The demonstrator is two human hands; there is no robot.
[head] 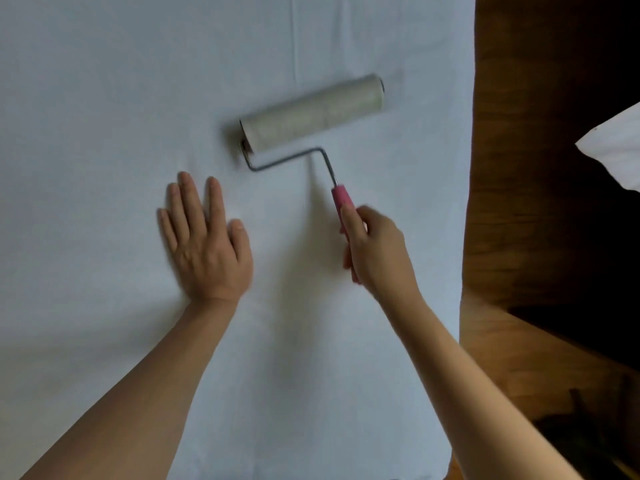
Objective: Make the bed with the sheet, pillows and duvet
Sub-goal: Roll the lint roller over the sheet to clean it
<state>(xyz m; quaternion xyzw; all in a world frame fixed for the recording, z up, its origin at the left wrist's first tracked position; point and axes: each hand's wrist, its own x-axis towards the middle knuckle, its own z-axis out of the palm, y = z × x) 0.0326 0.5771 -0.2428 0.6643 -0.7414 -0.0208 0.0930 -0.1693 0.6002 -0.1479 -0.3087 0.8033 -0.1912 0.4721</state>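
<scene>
Sheet [104,98] covers the mattress, smooth and flat. On it, the left hand [204,244] presses with fingers straight; beside it the right hand [375,247] grips the lint roller [311,114], which rests farther up the sheet. Pillows and duvet likely remain.

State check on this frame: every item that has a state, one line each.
sheet: spread flat, faint creases
lint roller: drum lying on the sheet, tilted, far end to the right
pink handle: raised off the sheet, held
right hand: grips the pink handle
left hand: flat on the sheet, fingers straight
wooden floor: bare beside the bed
white cloth: only a corner in view at the right edge, state unclear
</scene>
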